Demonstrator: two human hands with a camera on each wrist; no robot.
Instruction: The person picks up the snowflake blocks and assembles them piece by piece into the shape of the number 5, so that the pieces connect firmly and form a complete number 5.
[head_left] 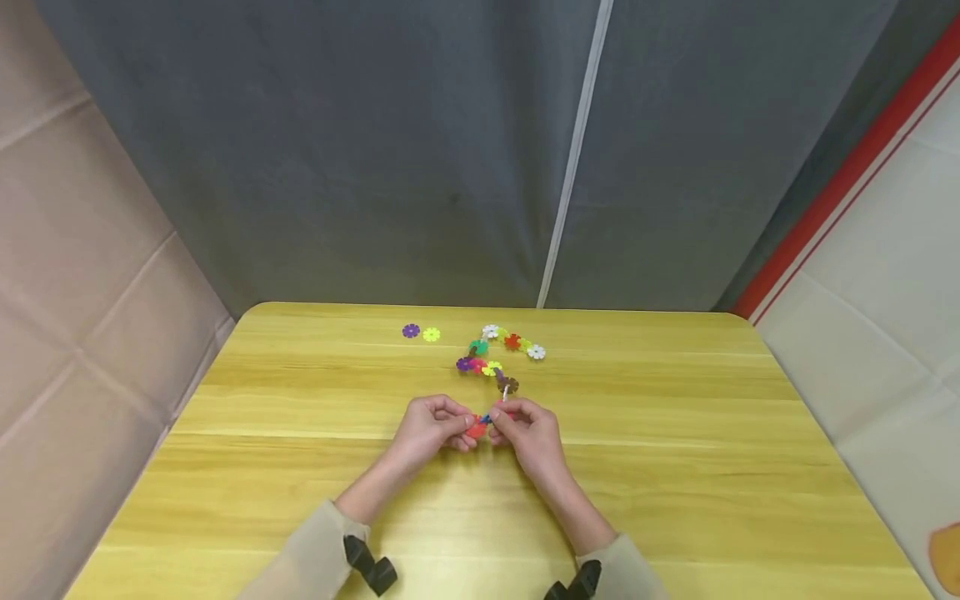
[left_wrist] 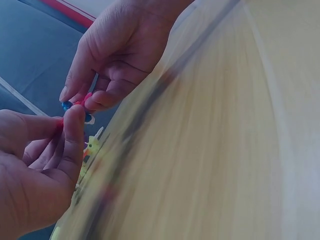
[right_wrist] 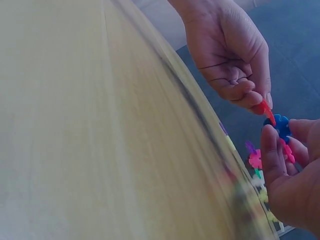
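Pinching a red snowflake piece [head_left: 476,429] between thumb and fingertips, the left hand [head_left: 433,423] meets the right hand [head_left: 529,433] just above the wooden table [head_left: 675,467], near its middle. The right hand's fingers are curled round a blue snowflake piece [head_left: 486,418], held edge to edge against the red one; in the right wrist view the blue piece [right_wrist: 281,127] sits just beside the red one [right_wrist: 267,113], with a pink piece [right_wrist: 287,150] under the same fingers. From the hands a chain of joined pieces [head_left: 495,358] runs away across the table toward its far edge, curving past brown, yellow, purple, green, red and white discs. Left of that chain, and apart from it, a loose purple piece [head_left: 410,331] and a loose yellow piece [head_left: 431,334] lie side by side near the table's far edge. Behind the table hangs a grey curtain [head_left: 375,150].
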